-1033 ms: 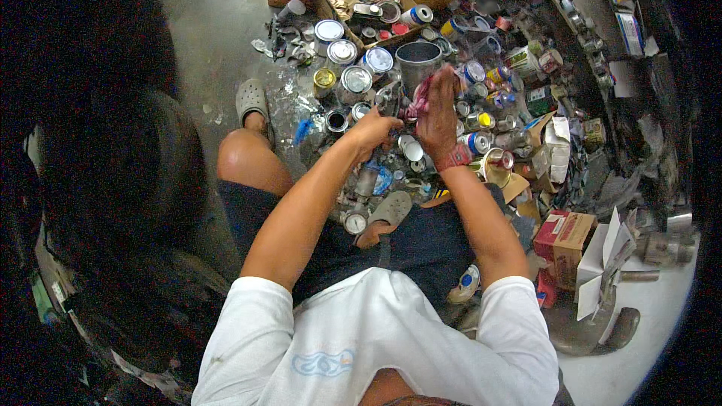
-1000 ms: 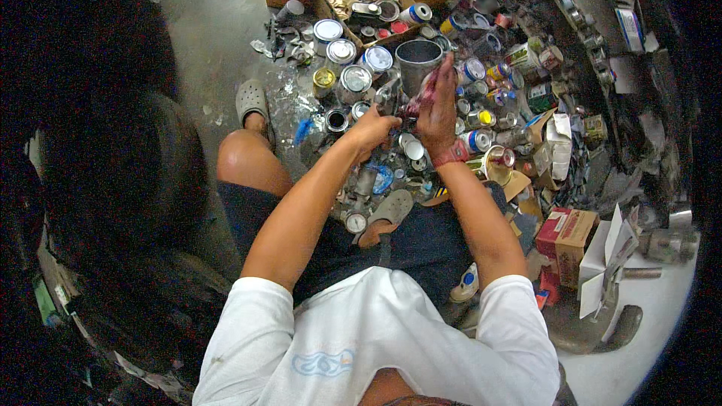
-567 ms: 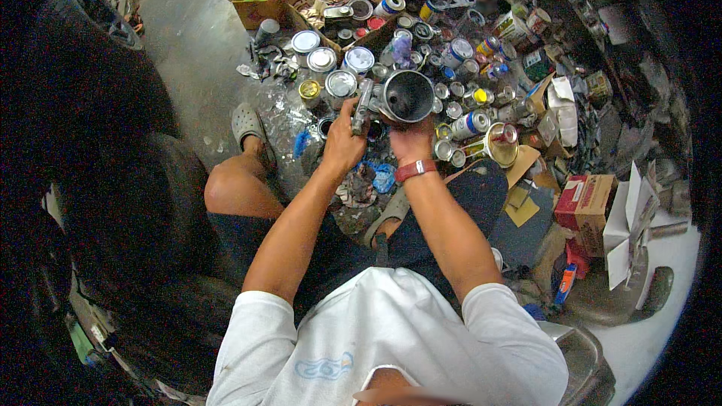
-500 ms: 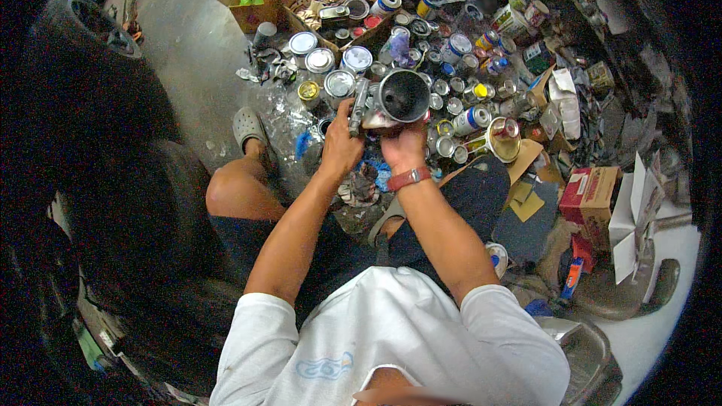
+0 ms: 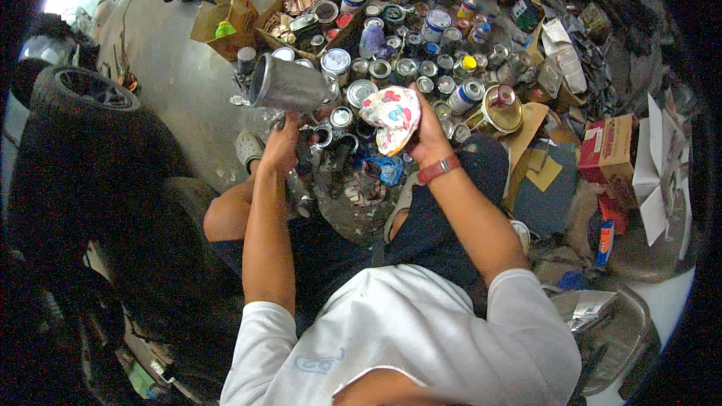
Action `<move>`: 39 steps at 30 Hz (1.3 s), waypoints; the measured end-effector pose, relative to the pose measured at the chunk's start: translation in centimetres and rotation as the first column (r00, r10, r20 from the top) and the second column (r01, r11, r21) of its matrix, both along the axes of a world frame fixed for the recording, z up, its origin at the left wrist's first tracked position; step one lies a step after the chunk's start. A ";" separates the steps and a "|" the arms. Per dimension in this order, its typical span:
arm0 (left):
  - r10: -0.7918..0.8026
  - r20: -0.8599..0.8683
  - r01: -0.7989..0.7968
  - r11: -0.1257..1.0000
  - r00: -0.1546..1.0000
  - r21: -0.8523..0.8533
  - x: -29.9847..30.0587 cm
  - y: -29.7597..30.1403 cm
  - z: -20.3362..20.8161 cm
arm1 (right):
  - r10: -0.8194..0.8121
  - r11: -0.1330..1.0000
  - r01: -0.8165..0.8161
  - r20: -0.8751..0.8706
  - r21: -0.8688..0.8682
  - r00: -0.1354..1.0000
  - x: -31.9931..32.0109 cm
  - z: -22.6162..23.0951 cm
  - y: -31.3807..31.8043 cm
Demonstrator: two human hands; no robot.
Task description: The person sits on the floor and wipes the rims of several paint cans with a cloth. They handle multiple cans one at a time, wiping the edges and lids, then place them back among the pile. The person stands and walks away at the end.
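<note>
My left hand (image 5: pixel 280 144) is closed around the handle of what looks like a spray gun (image 5: pixel 292 86). Its wide dark grey cup is tipped sideways, mouth toward the left. To the right, my right hand (image 5: pixel 430 134) grips a white, soft-looking folded piece with red and blue printed figures (image 5: pixel 392 119); whether it is cloth or a squashed cup I cannot tell. The two held things are apart, both above a crowd of paint cans. Beneath them stand a small open can (image 5: pixel 322 135) and a lidded can (image 5: pixel 362 93). A blue rag (image 5: pixel 389 170) lies between my feet.
Many cans and bottles crowd the floor ahead, among them a yellow-capped one (image 5: pixel 468 63) and a tub lying tilted (image 5: pixel 502 110). Cardboard boxes (image 5: pixel 226 22) stand behind. At left is a tyre (image 5: pixel 83 128); at right, a red and brown carton (image 5: pixel 608 152) and a grey plastic chair (image 5: pixel 620 342).
My hands have moved apart. The spray gun has swung left and tipped over in my left hand, while my right hand has come away from under its cup with the printed white piece.
</note>
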State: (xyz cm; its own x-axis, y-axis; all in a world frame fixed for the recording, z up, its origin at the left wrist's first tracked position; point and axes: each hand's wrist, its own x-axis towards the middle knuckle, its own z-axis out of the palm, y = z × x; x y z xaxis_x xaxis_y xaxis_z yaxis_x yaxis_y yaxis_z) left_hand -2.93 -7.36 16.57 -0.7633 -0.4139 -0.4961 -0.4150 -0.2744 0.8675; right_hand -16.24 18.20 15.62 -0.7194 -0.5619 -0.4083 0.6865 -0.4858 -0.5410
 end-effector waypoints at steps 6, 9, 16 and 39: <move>-0.082 0.032 0.088 0.948 0.996 -0.305 0.6 -1.6 -4.6 | 0.213 0.959 -0.193 0.078 -0.205 0.974 -1.2 -3.4 -1.0; -0.215 0.007 0.171 0.754 0.977 -0.634 1.4 -2.6 -6.9 | 0.176 0.963 -0.163 0.045 -0.213 0.983 -1.2 -4.2 -1.8; -0.314 0.153 0.316 0.580 0.937 -0.751 4.1 -3.2 -7.1 | 0.170 0.981 -0.173 -0.051 -0.084 0.984 -1.2 -5.0 -1.9; -0.136 -0.183 0.087 0.963 0.974 -0.255 4.1 0.3 -9.4 | 0.415 0.878 -0.254 -0.378 0.406 0.828 0.8 -4.2 -2.3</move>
